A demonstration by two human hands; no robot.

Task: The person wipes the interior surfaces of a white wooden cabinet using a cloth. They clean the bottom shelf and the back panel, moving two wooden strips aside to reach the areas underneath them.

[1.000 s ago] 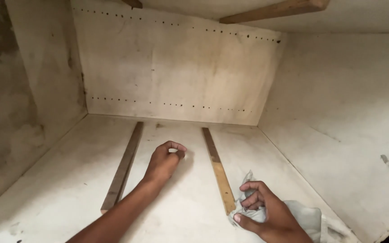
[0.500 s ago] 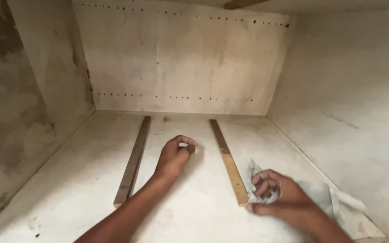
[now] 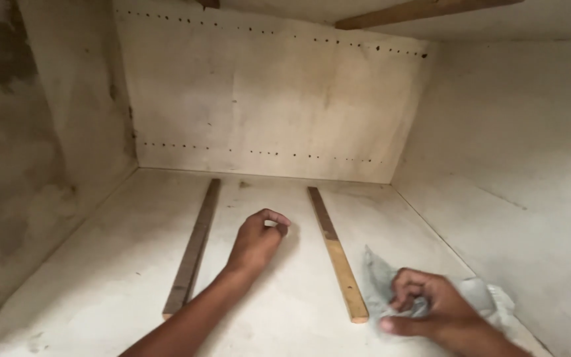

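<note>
Your left hand (image 3: 257, 239) rests knuckles-up on the cabinet floor (image 3: 100, 264) between the two strips, thumb and forefinger pinched on something small and pale (image 3: 269, 223); what it is cannot be told, as it is nearly hidden by the fingers. Your right hand (image 3: 424, 305) is closed on a crumpled grey cloth (image 3: 490, 297), which lies on the floor just right of the right strip (image 3: 336, 251), near the right wall (image 3: 517, 172).

Risks, judged from this view:
- The pinched item is tiny and the grip is a fingertip one. If the pinch loosens, it could drop onto a floor of much the same colour and be hard to find.
- The right strip shows a bare, lighter near end; a sliding hand or cloth could catch on its edge or corner.
- The left strip (image 3: 193, 248) lies just beside your left forearm; if it is loose, a sideways sweep of the arm could knock it.
- The surfaces look stained and dusty, so a pressed palm may slip or smear grime further.

Packages, labels and signs: none show. The only regular marks are rows of small dark holes along the top and bottom of the back panel (image 3: 266, 106). A wooden batten (image 3: 418, 12) crosses overhead at upper right.
</note>
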